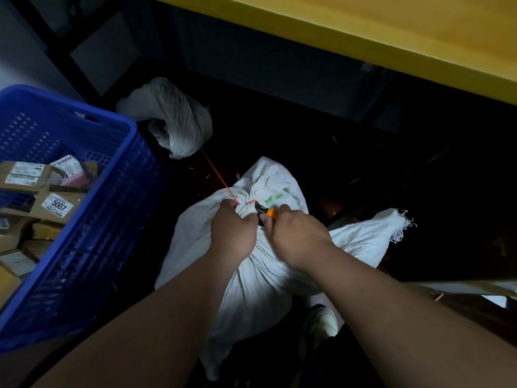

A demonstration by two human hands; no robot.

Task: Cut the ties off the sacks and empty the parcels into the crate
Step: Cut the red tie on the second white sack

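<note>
Sack: white sack [251, 264], centre frame, neck bunched under my fingers.
Left hand: my left hand [233, 231] grips the neck, fingers curled just below the orange tie [246, 203].
Right hand: my right hand [296, 236] holds the orange cutter [267, 212], tip at the tie.
Crate: blue crate [84, 219], left, holds parcels [42, 191].

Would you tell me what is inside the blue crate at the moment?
The blue crate holds brown cardboard parcels with white labels, one reading 5007, plus a pink packet. Its near wall hides whatever lies lower down.
</note>
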